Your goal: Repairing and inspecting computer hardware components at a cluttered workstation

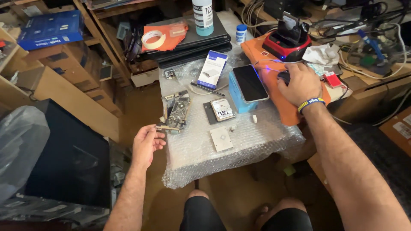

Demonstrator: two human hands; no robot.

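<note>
Left hand [145, 143] pinching the near-left end of a circuit board [177, 112] btwn thumb and fingertips, right at the near-left corner of the bubble wrap [239, 145] that covers the small table; board lies flat on the wrap, long side running far-near. Right hand [301, 83] over on the right, palm down, fingers curled over a dark computer mouse [283, 76] sitting on an orange cloth [280, 102], blue glow just left of it; wrist has a blue-and-yellow band [311, 104]. Just left of that hand, a smartphone [250, 83] w/ dark screen lies on top of a blue box [238, 97]. Btwn phone and board: a bare hard drive [222, 109], label up, on a dark pad. Nearer, a small square metal plate [221, 139] on the wrap. Far side: white-and-blue retail box [212, 69], stack of dark laptops [192, 42] w/ a tape roll [153, 39] on it, and a red-and-black drive dock [289, 40] far right.
</note>
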